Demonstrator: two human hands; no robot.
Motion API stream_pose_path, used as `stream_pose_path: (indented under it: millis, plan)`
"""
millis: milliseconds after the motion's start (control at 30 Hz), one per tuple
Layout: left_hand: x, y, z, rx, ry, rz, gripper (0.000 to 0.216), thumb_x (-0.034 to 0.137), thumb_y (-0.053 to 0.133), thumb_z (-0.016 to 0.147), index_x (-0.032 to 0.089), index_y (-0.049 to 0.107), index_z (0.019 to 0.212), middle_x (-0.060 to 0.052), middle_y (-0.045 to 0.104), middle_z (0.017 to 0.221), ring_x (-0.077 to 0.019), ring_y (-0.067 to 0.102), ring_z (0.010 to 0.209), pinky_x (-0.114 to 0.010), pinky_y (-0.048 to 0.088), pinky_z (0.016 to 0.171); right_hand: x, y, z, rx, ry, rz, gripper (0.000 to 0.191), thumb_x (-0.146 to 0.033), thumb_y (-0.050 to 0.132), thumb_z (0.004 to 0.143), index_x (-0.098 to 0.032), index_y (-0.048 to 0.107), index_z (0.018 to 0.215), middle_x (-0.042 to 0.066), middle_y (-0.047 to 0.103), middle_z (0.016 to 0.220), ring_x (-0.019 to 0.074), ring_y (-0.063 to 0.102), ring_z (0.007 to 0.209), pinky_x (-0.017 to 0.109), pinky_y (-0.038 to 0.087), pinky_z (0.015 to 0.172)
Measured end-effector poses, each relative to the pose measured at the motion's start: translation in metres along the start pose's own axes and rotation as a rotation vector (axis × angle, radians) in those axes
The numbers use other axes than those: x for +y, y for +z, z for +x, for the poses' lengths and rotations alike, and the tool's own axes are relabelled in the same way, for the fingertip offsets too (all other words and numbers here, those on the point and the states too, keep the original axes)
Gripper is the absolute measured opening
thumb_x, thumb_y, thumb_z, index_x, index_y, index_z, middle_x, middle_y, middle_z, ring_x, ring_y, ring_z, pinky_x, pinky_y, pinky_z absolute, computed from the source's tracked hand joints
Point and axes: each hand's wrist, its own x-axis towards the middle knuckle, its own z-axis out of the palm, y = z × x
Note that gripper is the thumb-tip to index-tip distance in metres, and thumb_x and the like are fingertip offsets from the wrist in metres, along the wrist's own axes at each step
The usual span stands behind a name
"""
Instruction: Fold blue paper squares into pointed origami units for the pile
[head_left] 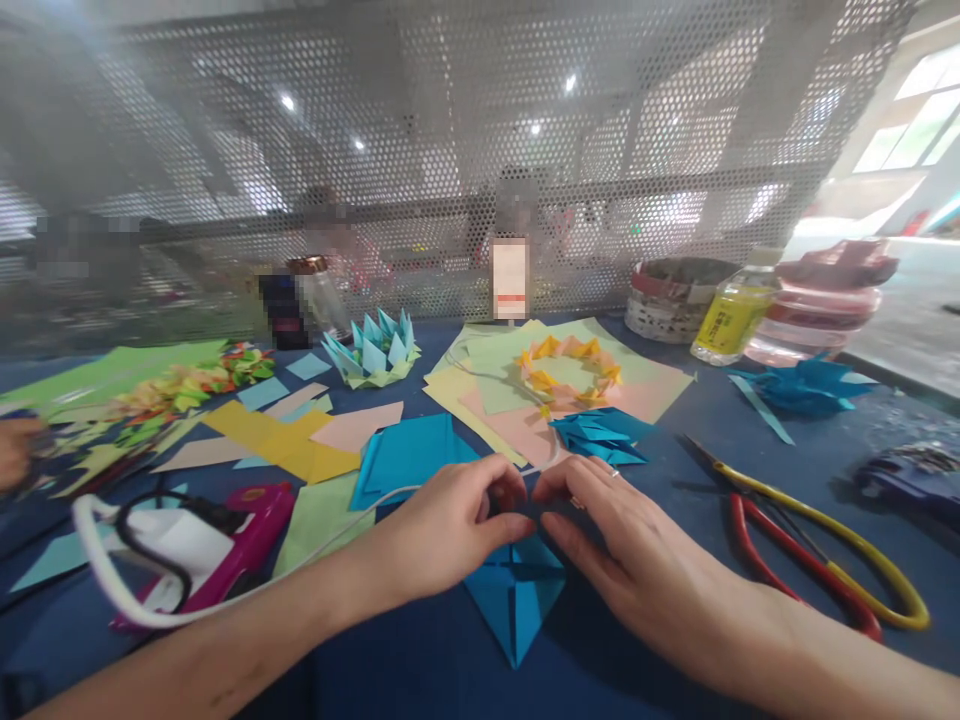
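one blue paper (514, 610) lies partly under left hand (454, 515) and right hand (611, 520).

The left hand (457, 520) and right hand (611, 515) curl over folded blue paper (531, 592) on a dark-blue table (405, 655), a yellow-and-peach ring (568, 396) beyond.

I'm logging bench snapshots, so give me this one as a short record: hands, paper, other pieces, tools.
Left hand: at far end of folded blue paper
Right hand: at the same end
Paper shape: near end pointed, creased lengthwise
Beyond: yellow-orange paper ring on loose sheets
Left of ring: spiky light-blue paper piece
Right side: scissors, red and yellow handles
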Motion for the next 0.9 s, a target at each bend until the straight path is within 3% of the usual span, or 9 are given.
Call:
stream_pose_path:
  millis: [100,233,367,433,567,667,767,900]
  plan:
    - [-0.003,0.003,0.003,0.003,-0.033,-0.116,0.006,0.024,0.061,0.082,0.019,0.061,0.085,0.005,0.055,0.068,-0.0097,0.050,0.058,-0.021,0.036,0.051,-0.002,0.000,-0.001,0.006,0.001,0.001,0.011,-0.013,0.048,0.097,-0.021,0.052,0.102,0.006,0.062,0.101,0.0225,0.060,0.096,0.040,0.049,0.085]
    - [-0.007,0.004,0.000,0.044,-0.132,-0.335,0.016,0.032,0.059,0.082,0.020,0.052,0.089,0.006,0.057,0.073,-0.0091,0.059,0.047,-0.021,0.043,0.043,-0.009,-0.007,-0.003,-0.009,0.002,0.026,0.009,-0.018,0.051,0.097,-0.022,0.054,0.105,0.006,0.062,0.105,0.0222,0.058,0.101,0.040,0.048,0.087]
    - [-0.005,0.007,-0.010,0.058,-0.218,-0.525,0.023,0.034,0.062,0.081,0.019,0.049,0.091,0.007,0.057,0.073,-0.0090,0.063,0.050,-0.022,0.052,0.049,-0.016,-0.011,-0.004,-0.073,-0.128,-0.035,0.036,-0.035,0.079,0.079,-0.021,0.059,0.105,0.007,0.062,0.112,0.0258,0.056,0.105,0.043,0.045,0.093]
    - [-0.002,0.010,-0.015,0.061,-0.258,-0.606,0.023,0.033,0.063,0.080,0.019,0.048,0.090,0.007,0.057,0.072,-0.0085,0.064,0.055,-0.022,0.054,0.055,-0.017,-0.010,-0.004,-0.106,-0.224,-0.110,0.041,-0.036,0.084,0.072,-0.021,0.061,0.103,0.007,0.063,0.112,0.0269,0.055,0.105,0.043,0.043,0.095]
    - [0.002,0.014,-0.025,0.059,-0.309,-0.705,0.021,0.027,0.065,0.076,0.018,0.048,0.083,0.008,0.055,0.068,-0.0079,0.064,0.059,-0.021,0.055,0.060,-0.014,-0.004,-0.004,-0.110,-0.328,-0.234,0.010,-0.017,0.064,0.086,-0.021,0.063,0.096,0.005,0.065,0.102,0.0226,0.056,0.092,0.039,0.044,0.087]
    - [-0.001,0.016,-0.031,0.071,-0.309,-0.722,0.022,0.028,0.066,0.075,0.018,0.048,0.082,0.008,0.054,0.068,-0.0084,0.065,0.057,-0.022,0.056,0.057,-0.010,-0.002,-0.005,-0.063,-0.394,-0.259,0.023,-0.005,0.046,0.090,-0.021,0.063,0.089,0.004,0.066,0.095,0.0202,0.056,0.086,0.037,0.044,0.085]
    - [-0.009,0.018,-0.035,0.084,-0.282,-0.705,0.023,0.028,0.066,0.074,0.018,0.048,0.084,0.008,0.055,0.070,-0.0090,0.064,0.054,-0.021,0.054,0.050,-0.010,-0.004,-0.006,0.051,-0.407,-0.270,0.027,-0.002,0.045,0.090,-0.021,0.064,0.085,0.005,0.066,0.105,0.0216,0.056,0.098,0.038,0.042,0.089]
    - [-0.017,0.020,-0.039,0.090,-0.269,-0.672,0.022,0.028,0.065,0.075,0.018,0.049,0.085,0.008,0.056,0.070,-0.0091,0.064,0.053,-0.021,0.054,0.047,-0.014,-0.007,-0.008,0.095,-0.374,-0.330,0.027,-0.006,0.046,0.090,-0.022,0.064,0.102,0.007,0.065,0.106,0.0250,0.057,0.097,0.040,0.044,0.086]
